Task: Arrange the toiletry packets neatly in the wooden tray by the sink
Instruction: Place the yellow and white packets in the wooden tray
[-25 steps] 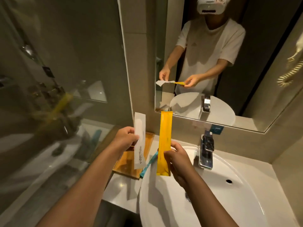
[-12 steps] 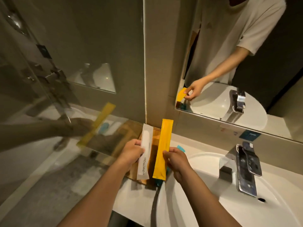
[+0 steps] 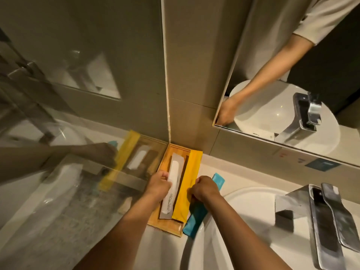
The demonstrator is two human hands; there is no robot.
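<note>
The wooden tray sits on the white counter in the corner, left of the sink. My left hand grips a long white packet that lies lengthwise in the tray. Beside it on the right, my right hand holds a long yellow packet, which rests along the tray's right side. A blue packet lies outside the tray, on the counter between the tray and the sink, partly under my right hand.
The white sink basin fills the lower right, with a chrome faucet behind it. A mirror hangs above it. A glass shower partition stands just left of the tray. A tiled wall closes the corner.
Both hands have come down from in front of me to the tray, laying the white and yellow packets side by side. My view has tilted down and closer.
</note>
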